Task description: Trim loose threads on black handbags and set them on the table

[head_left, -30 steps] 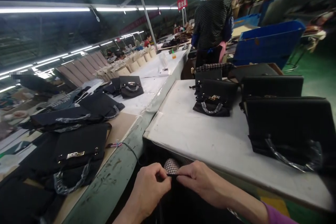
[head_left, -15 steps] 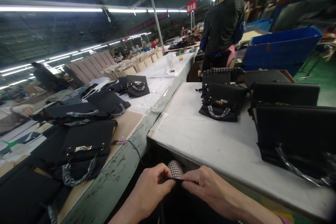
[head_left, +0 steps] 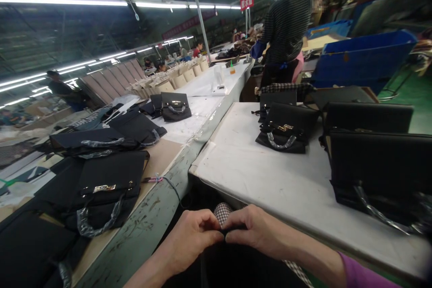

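Note:
Low in the view, my left hand (head_left: 191,233) and my right hand (head_left: 259,233) are both pinched on the top edge of a black fabric piece (head_left: 232,261) held in my lap. Their fingertips meet at the middle. A bit of black-and-white checked cloth (head_left: 221,213) shows just behind the fingers. The lower part of the black piece is dark and hard to make out.
A white table (head_left: 263,175) ahead carries black handbags (head_left: 286,128), a large one at right (head_left: 378,166). A long bench (head_left: 148,216) at left holds more black bags (head_left: 108,184). A person in a striped top (head_left: 286,27) stands beyond, beside blue bins (head_left: 361,58).
My two hands have drawn together along the black edge until the fingertips touch. The view has shifted slightly.

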`<state>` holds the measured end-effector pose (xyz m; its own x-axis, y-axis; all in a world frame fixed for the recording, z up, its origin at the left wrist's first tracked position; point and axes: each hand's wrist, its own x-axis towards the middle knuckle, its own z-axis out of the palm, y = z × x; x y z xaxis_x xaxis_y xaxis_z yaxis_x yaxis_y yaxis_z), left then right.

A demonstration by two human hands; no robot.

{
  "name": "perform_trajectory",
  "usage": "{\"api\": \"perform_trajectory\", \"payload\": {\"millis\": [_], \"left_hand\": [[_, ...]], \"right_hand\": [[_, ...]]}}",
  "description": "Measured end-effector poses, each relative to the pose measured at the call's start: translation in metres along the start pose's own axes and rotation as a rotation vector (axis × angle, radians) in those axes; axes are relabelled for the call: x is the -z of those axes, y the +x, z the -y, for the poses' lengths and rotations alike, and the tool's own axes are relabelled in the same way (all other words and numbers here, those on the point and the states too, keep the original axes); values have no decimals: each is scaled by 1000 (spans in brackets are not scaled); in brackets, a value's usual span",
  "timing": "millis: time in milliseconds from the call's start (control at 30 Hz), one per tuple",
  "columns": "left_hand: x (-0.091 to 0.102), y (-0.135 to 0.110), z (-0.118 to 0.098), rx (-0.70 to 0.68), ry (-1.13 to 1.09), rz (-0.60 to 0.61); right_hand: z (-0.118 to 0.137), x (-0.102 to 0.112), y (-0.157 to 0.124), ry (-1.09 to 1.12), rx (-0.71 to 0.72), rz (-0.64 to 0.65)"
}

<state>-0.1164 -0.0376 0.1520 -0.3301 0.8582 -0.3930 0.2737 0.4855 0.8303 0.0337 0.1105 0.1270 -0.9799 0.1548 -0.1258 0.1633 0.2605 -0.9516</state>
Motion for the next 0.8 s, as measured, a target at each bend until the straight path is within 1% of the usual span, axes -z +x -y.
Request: {"api": "perform_trajectory", "payload": {"millis": [67, 133, 233, 400, 567, 633, 700, 800], "left_hand": [[2, -1, 1, 33, -68, 15], [4, -4, 3, 72, -125, 28], [6, -12, 1, 89, -155, 24], [3, -17, -4, 100, -66, -53], [-8, -13, 6, 77, 62, -157], [-8, -13, 8, 68, 108, -174], [-4, -13, 9, 63, 116, -132], [6, -16, 5, 65, 114, -3]], "right_hand": [[1, -3, 6, -11, -11, -27], [0, -5, 10, 23, -17, -43], [-1, -7, 12, 76, -40, -42], [0, -8, 11, 56, -77, -66], [0, -10, 10, 63, -79, -78], [-1, -10, 9, 61, -78, -78], [-2, -10, 8, 46, -77, -78], [0, -10, 10, 17, -75, -73]]}}
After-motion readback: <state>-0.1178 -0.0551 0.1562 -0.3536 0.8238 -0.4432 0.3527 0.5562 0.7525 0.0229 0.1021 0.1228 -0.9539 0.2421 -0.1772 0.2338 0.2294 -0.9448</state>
